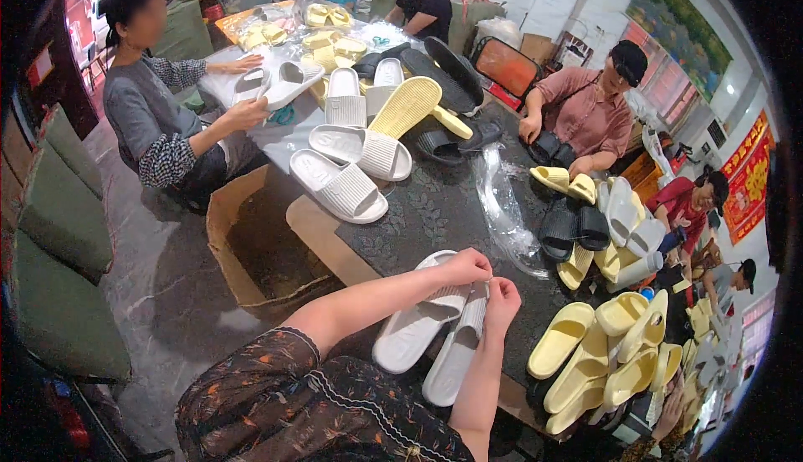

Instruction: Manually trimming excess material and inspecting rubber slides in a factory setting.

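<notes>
A pair of light grey slide slippers lies at the table's near edge beneath my arms: the left slipper (pixel 405 333) and the right slipper (pixel 452 361). My left hand (pixel 468 267) pinches its fingertips together just beyond their toe ends. Close beside it, my right hand (pixel 503 301) is also closed in a pinch, above the right slipper's toe. The fingertips of both hands nearly meet. Whatever sits between them is too small to make out. My left forearm crosses over the left slipper's strap and partly covers it.
Piled slippers include white ones (pixel 335 184), yellow ones (pixel 410 106) and black ones (pixel 558 229). More yellow slippers (pixel 562 341) lie right of my hands. Clear plastic bags (pixel 503 202) cross the dark table. An open cardboard box (pixel 230 248) stands left. Several co-workers surround the table.
</notes>
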`<action>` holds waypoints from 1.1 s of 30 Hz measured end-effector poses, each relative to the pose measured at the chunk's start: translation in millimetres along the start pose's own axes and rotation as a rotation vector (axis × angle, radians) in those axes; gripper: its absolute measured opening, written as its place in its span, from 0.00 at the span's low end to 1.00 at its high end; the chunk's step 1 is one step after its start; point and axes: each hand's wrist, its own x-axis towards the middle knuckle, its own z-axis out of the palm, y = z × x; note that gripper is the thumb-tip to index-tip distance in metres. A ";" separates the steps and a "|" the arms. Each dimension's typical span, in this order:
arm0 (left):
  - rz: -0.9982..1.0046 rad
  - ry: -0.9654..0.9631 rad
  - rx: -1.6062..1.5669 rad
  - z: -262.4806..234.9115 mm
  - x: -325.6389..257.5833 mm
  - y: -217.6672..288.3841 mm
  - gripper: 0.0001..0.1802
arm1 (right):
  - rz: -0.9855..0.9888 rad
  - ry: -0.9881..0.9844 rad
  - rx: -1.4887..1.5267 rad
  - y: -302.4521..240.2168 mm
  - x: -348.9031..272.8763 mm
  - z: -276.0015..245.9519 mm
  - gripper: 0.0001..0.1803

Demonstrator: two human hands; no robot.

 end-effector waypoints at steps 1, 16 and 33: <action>-0.001 -0.001 0.000 0.9 -0.3 0.2 0.11 | 0.001 0.001 0.000 -0.3 0.3 0.8 0.04; 0.108 0.196 0.145 11.5 -12.5 16.5 0.11 | -0.006 -0.015 0.000 12.7 4.1 -2.9 0.07; -0.020 0.291 -0.227 6.1 12.5 -20.4 0.12 | -0.386 -0.081 -0.587 -108.7 -55.7 1.2 0.06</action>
